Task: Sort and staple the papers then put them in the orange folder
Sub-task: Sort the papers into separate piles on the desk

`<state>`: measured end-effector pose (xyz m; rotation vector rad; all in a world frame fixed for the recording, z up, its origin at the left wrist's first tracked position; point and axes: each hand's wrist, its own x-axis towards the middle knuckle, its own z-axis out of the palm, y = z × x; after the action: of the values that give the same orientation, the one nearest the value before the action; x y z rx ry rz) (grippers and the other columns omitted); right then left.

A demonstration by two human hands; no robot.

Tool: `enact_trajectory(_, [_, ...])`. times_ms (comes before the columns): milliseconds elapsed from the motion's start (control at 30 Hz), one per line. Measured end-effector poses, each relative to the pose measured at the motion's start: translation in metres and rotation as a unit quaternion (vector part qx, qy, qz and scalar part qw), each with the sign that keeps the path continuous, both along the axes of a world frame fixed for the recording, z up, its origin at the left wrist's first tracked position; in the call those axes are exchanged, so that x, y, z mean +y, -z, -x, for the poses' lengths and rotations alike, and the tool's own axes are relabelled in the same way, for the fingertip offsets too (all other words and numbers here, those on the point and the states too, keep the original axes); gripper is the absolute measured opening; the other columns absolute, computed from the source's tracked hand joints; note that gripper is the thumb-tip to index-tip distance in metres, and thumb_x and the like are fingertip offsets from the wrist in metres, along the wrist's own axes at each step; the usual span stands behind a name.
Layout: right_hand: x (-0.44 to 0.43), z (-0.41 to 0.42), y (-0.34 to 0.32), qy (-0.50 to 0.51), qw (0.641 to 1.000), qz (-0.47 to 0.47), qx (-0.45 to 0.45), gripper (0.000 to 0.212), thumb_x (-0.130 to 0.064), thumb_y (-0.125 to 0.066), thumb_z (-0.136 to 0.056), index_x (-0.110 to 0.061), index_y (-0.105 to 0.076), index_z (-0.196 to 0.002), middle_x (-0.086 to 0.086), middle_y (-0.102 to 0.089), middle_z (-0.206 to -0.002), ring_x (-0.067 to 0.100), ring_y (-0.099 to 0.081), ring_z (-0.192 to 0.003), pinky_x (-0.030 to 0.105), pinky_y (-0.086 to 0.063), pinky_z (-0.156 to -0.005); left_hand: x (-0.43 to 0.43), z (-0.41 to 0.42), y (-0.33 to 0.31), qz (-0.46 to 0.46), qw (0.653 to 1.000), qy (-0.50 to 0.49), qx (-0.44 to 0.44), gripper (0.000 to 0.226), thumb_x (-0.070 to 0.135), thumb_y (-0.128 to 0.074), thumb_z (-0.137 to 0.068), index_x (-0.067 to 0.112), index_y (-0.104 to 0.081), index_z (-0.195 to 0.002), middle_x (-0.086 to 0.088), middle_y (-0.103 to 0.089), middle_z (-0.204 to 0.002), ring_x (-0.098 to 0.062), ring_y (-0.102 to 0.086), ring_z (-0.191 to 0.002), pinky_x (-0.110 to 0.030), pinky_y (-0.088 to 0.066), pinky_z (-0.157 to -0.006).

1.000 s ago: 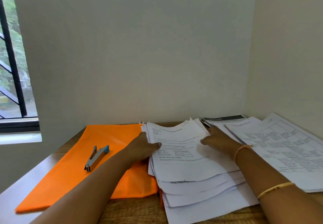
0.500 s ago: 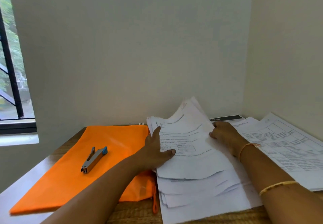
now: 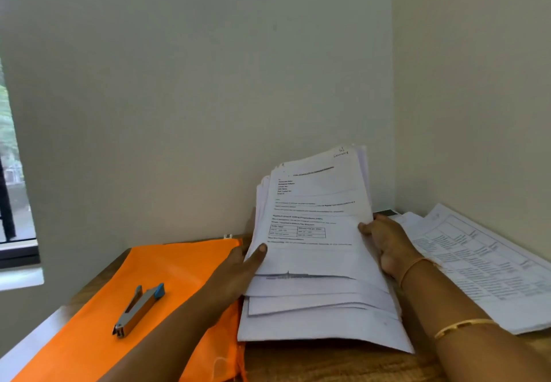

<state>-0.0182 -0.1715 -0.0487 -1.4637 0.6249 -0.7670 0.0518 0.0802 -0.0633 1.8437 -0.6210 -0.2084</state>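
Head view: papers (image 3: 313, 232) gripped between left hand (image 3: 238, 265) and right hand (image 3: 387, 244)

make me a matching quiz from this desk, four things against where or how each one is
Things:
1 stapler
2 folder
3 stack
4 chart sheets

Places or states:
a tilted up, gripped by left hand and right hand
b lying on the folder
c at left, flat on the table
d far right, lying flat

Pairs: 1-b, 2-c, 3-a, 4-d
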Motion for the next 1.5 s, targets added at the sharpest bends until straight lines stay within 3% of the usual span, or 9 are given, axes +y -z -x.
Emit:
enact_trajectory(133, [0.01,0.0,-0.006,-0.013,0.999,0.015,-0.037,0.018,-0.002,-0.052,-0.091,-0.013,-0.06,-0.103,0.01,-0.062,-0.11,0.028,-0.056,-0.099,0.036,-0.047,-0.092,0.004,-0.009,-0.005,0.102,0.992,0.008,0.068,0.041,0.024,-0.07,-0.083,0.021,-0.055,-0.122,-0.001,-0.07,-0.106,-0.019,-0.069,-0.09,-0.031,-0.056,-0.07])
enact_trajectory(233, [0.016,0.001,-0.016,-0.006,0.996,0.029,-0.08,0.014,-0.003,-0.053,-0.091,-0.013,-0.061,-0.088,0.008,-0.062,-0.098,0.025,-0.057,-0.089,0.028,-0.048,-0.074,0.004,-0.011,-0.006,0.132,0.991,-0.009,0.002,0.041,0.015,-0.074,-0.079,0.023,-0.058,-0.115,0.001,-0.07,-0.106,-0.019,-0.068,-0.093,-0.032,-0.057,-0.072])
enact_trajectory(333, [0.023,-0.001,-0.024,-0.01,0.993,0.052,-0.106,0.014,-0.002,-0.052,-0.09,-0.002,-0.063,-0.097,0.009,-0.061,-0.09,0.02,-0.054,-0.075,0.02,-0.044,-0.058,0.001,-0.011,-0.006,0.161,0.978,-0.073,-0.115,0.034,0.016,-0.069,-0.083,0.023,-0.057,-0.114,0.006,-0.065,-0.106,-0.012,-0.062,-0.094,-0.022,-0.051,-0.072])
enact_trajectory(500, [0.029,-0.006,-0.022,-0.074,0.992,0.07,-0.076,0.019,0.003,-0.051,-0.089,-0.011,-0.058,-0.099,0.004,-0.063,-0.092,0.017,-0.058,-0.078,0.025,-0.048,-0.066,-0.004,-0.006,-0.007,0.185,0.938,-0.14,-0.256,0.032,0.015,-0.062,-0.088,0.019,-0.054,-0.119,0.014,-0.059,-0.099,0.005,-0.054,-0.088,-0.005,-0.043,-0.065])
enact_trajectory(733, [0.041,-0.004,-0.025,-0.013,0.978,0.153,-0.141,0.021,0.0,-0.048,-0.09,-0.019,-0.055,-0.094,-0.004,-0.06,-0.087,0.009,-0.055,-0.076,0.021,-0.045,-0.066,-0.007,0.004,-0.009,0.23,0.925,-0.139,-0.27,0.034,0.008,-0.062,-0.087,0.02,-0.049,-0.116,0.024,-0.052,-0.097,0.023,-0.052,-0.084,0.001,-0.043,-0.066])
enact_trajectory(867, [0.049,-0.001,-0.033,-0.001,0.966,0.172,-0.191,0.022,0.0,-0.045,-0.092,-0.019,-0.053,-0.1,-0.007,-0.06,-0.09,0.006,-0.055,-0.08,0.02,-0.042,-0.063,-0.006,0.004,-0.016,0.234,0.919,-0.129,-0.289,0.041,0.006,-0.061,-0.088,0.026,-0.045,-0.119,0.026,-0.052,-0.101,0.015,-0.055,-0.088,0.002,-0.043,-0.067])
enact_trajectory(1067, [0.046,-0.002,-0.029,-0.013,0.972,0.176,-0.156,0.012,-0.014,-0.05,-0.096,-0.015,-0.046,-0.107,-0.003,-0.055,-0.09,0.009,-0.052,-0.077,0.022,-0.038,-0.058,-0.014,-0.003,-0.012,0.184,0.939,-0.067,-0.282,0.045,0.009,-0.059,-0.09,0.029,-0.033,-0.121,0.028,-0.046,-0.105,0.024,-0.048,-0.09,0.001,-0.042,-0.07])
enact_trajectory(1233, [0.043,-0.005,-0.024,-0.016,0.979,0.154,-0.13,0.032,-0.02,-0.051,-0.096,-0.012,-0.043,-0.126,0.007,-0.055,-0.113,0.023,-0.054,-0.098,0.028,-0.041,-0.072,-0.016,-0.009,-0.005,0.157,0.956,-0.035,-0.245,0.043,0.009,-0.046,-0.096,0.033,-0.025,-0.124,0.025,-0.047,-0.107,0.007,-0.055,-0.09,-0.008,-0.05,-0.064])
enact_trajectory(1500, [0.044,0.002,-0.029,0.024,0.966,0.183,-0.18,0.009,-0.009,-0.046,-0.096,-0.009,-0.047,-0.104,0.003,-0.055,-0.091,0.02,-0.054,-0.084,0.024,-0.043,-0.065,-0.016,-0.006,-0.007,0.174,0.94,-0.059,-0.287,0.041,0.003,-0.041,-0.096,0.028,-0.028,-0.127,0.024,-0.045,-0.108,0.012,-0.052,-0.092,-0.001,-0.045,-0.066])
